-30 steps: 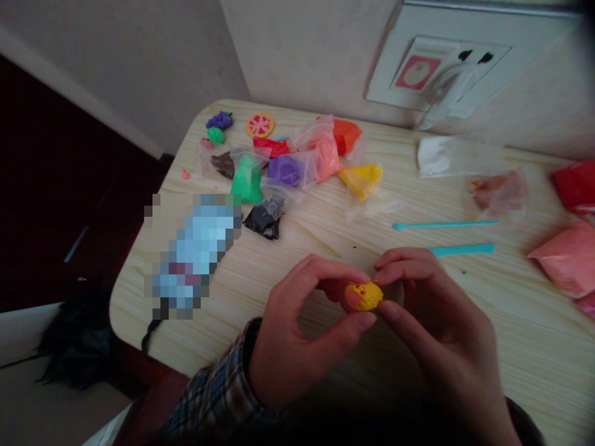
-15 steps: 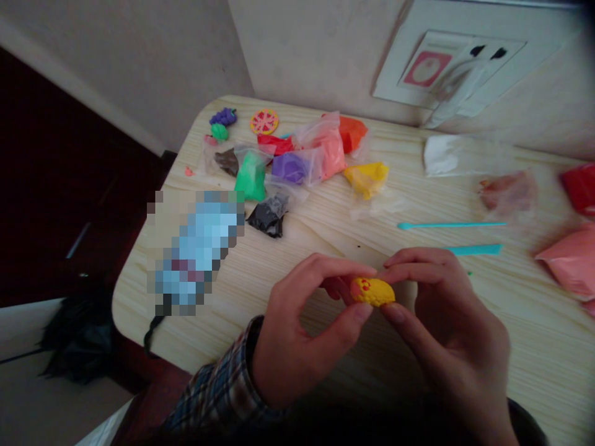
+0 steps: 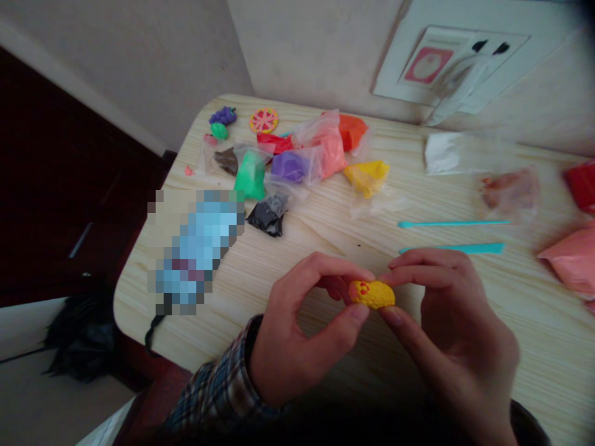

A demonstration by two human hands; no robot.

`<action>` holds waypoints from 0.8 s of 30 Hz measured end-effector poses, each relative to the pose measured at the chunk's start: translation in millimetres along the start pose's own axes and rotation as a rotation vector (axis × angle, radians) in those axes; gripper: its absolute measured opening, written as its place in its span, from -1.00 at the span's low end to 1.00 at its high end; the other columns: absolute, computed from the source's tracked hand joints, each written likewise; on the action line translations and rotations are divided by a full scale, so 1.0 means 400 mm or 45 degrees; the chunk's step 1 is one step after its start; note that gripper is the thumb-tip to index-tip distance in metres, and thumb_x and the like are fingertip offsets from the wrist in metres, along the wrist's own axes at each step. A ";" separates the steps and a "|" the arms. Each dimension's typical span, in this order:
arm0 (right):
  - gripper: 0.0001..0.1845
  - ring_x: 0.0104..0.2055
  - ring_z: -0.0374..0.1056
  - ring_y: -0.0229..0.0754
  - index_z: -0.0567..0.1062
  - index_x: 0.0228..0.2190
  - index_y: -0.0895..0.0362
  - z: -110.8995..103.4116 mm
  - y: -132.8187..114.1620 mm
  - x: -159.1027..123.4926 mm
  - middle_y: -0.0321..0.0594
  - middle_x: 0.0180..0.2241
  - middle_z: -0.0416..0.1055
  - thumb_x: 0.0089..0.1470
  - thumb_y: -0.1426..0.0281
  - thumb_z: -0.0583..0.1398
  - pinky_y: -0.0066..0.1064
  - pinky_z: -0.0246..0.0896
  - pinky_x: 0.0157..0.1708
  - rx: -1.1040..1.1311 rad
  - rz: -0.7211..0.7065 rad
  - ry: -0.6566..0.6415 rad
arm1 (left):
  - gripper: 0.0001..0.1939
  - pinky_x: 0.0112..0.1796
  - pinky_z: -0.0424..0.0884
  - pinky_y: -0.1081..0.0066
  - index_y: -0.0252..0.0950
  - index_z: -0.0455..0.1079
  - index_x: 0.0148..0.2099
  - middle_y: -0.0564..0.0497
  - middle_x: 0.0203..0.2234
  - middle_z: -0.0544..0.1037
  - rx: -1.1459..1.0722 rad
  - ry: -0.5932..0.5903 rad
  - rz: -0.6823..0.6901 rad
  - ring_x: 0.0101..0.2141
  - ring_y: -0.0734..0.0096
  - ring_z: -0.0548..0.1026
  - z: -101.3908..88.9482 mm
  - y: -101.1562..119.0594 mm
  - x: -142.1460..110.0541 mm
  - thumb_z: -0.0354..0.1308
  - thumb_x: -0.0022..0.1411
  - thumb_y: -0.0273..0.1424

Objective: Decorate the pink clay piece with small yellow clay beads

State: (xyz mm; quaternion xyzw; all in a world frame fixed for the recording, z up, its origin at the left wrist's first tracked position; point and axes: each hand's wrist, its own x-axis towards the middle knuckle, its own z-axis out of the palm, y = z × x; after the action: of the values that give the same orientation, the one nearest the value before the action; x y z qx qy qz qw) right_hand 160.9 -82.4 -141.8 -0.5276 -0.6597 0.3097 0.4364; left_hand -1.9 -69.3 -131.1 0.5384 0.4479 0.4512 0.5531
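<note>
Over the last second we have turned the yellow piece: its pinkish end faced up towards us earlier, and now it lies more side-on, so we see more of its bumpy length, with the red marks near the left end. Our left hand pinches that end between thumb and fingers, and our right hand pinches the other, both grips closed on it above the near part of the worktop. Our fingertips hide parts of its edges.

Just beyond our right fingers is the flat blue tool, more of its left end showing than before; the thin blue tool lies farther off. The black packet and yellow packet sit on the far side, beyond our hands.
</note>
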 end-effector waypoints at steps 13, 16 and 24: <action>-0.79 -0.15 0.29 -0.09 0.47 -0.23 0.01 0.001 0.003 -0.005 -0.24 -0.23 0.34 0.07 0.49 0.28 -0.21 0.20 -0.20 0.053 0.021 0.049 | -0.89 -0.26 0.47 0.45 -0.25 0.47 -0.19 0.02 -0.34 0.58 -0.023 -0.009 -0.062 -0.33 0.44 0.50 0.000 0.002 0.000 0.24 0.19 -0.48; -0.79 -0.15 0.29 -0.10 0.47 -0.24 0.00 0.000 0.001 -0.003 -0.25 -0.24 0.34 0.07 0.50 0.28 -0.21 0.21 -0.21 0.067 0.014 0.077 | -0.85 -0.27 0.47 0.47 -0.27 0.46 -0.20 0.02 -0.35 0.58 -0.049 -0.009 -0.101 -0.34 0.44 0.51 0.002 0.005 0.001 0.30 0.14 -0.45; -0.76 -0.12 0.27 -0.12 0.46 -0.21 0.01 -0.004 -0.001 -0.004 -0.25 -0.22 0.33 0.07 0.51 0.27 -0.25 0.18 -0.16 0.162 0.022 0.047 | -0.89 -0.30 0.46 0.47 -0.28 0.45 -0.25 0.02 -0.39 0.57 -0.005 -0.016 -0.115 -0.37 0.44 0.49 0.001 0.007 0.002 0.30 0.15 -0.42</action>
State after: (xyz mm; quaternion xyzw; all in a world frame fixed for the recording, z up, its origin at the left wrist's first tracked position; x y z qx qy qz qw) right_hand 162.1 -84.0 -141.1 -0.5103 -0.6259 0.3450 0.4784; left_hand -1.1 -68.4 -128.4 0.5194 0.4675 0.4232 0.5767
